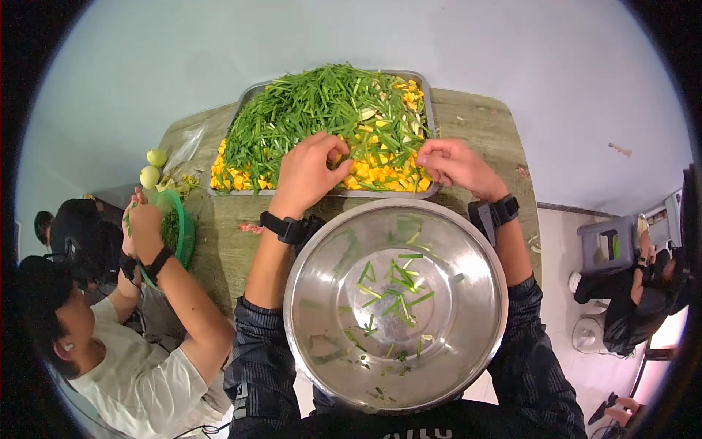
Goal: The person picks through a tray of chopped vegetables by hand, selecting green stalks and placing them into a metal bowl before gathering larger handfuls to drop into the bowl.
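Note:
A metal tray (322, 193) holds a heap of cut green leaf stalks (307, 102), like garlic chives, beside and over yellow diced pieces (380, 174). Over the tray's front middle, my left hand (311, 172) has its fingers curled and its thumb apart, with nothing plainly held. My right hand (461, 164) is at the tray's right front edge, thumb and forefinger pinched together close to the green and yellow pieces. Whatever may be in that pinch is too small to make out. Below my hands, a large steel bowl (311, 322) carries scattered cut green pieces (398, 285) on its bottom.
To the left, a person (153, 366) holds green stalks over a green basket (187, 227). Two pale round vegetables (151, 175) and a clear plastic bag (186, 148) lie on the wooden table (482, 117). At right are a grey stool (607, 245) and another seated person (621, 307).

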Motion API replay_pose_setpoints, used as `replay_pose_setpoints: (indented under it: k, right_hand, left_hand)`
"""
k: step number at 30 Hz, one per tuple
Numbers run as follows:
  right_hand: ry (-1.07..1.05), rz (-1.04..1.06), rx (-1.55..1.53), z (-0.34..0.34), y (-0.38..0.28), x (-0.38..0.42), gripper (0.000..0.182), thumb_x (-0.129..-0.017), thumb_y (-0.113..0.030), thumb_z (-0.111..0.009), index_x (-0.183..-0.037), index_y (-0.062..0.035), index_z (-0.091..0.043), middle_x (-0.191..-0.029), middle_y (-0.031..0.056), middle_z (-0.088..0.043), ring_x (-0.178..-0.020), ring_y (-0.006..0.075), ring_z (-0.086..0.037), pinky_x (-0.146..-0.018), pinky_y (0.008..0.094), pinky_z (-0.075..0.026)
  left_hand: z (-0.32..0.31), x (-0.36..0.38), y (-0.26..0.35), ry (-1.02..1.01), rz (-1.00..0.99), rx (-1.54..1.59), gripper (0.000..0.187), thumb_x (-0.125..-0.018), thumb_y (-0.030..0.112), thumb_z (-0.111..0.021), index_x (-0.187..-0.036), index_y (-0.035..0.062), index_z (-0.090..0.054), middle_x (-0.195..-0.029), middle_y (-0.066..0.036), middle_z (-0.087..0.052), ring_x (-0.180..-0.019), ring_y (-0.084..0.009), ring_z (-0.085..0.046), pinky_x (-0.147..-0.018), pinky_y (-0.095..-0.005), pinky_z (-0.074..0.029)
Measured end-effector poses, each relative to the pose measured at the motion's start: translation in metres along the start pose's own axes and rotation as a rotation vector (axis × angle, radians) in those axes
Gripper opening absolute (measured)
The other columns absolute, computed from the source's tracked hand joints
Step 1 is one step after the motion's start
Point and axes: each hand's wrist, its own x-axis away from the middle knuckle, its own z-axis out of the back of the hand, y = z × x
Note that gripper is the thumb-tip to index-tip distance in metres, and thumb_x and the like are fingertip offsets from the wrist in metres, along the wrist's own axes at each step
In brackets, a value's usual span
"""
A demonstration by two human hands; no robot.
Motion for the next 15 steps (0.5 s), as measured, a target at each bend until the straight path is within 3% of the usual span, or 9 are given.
replay_pose_setpoints:
  k: [2,6,9,15]
  right_hand:
    - [0.002,0.016,0.002,-0.001,0.001,-0.001,0.016,-0.100,-0.018,-0.061,-0.095,-0.0032,-0.065,-0.065,-0.0043,-0.053,-0.054,0.0033,-0.044,-0.050,0.0217,-0.034]
    - [0.000,0.017,0.017,-0.002,0.000,-0.002,0.016,-0.100,-0.018,-0.060,-0.095,-0.0033,-0.064,-0.065,-0.0043,-0.053,-0.053,0.0032,-0.043,-0.049,0.0220,-0.033]
    - [0.001,0.011,-0.005,-0.002,0.000,-0.002,0.016,-0.100,-0.018,-0.060,-0.095,-0.0034,-0.064,-0.065,-0.0041,-0.053,-0.052,0.0033,-0.042,-0.048,0.0225,-0.032]
    - [0.024,-0.027,0.018,-0.002,0.000,-0.003,0.016,-0.100,-0.019,-0.061,-0.094,-0.0041,-0.064,-0.065,-0.0037,-0.054,-0.052,0.0034,-0.044,-0.048,0.0210,-0.034]
  left_hand:
    - [0.000,-0.001,0.002,0.043,-0.009,-0.192,0.015,-0.079,0.020,-0.078,-0.087,0.0096,-0.070,-0.082,-0.007,-0.064,-0.080,-0.0281,-0.067,-0.066,-0.0410,-0.053]
    - [-0.004,-0.004,0.005,0.032,-0.007,-0.237,0.013,-0.081,0.016,-0.077,-0.089,0.0083,-0.071,-0.083,-0.006,-0.066,-0.078,-0.0275,-0.067,-0.067,-0.0403,-0.053]
    - [-0.008,0.001,0.001,0.043,0.069,-0.097,0.013,-0.080,0.018,-0.077,-0.085,0.0079,-0.071,-0.084,-0.007,-0.065,-0.079,-0.0283,-0.067,-0.067,-0.0414,-0.053]
    - [-0.010,0.009,-0.015,0.098,0.119,0.194,0.011,-0.084,0.011,-0.077,-0.091,0.0035,-0.073,-0.082,-0.005,-0.064,-0.068,-0.0179,-0.060,-0.061,-0.0320,-0.047]
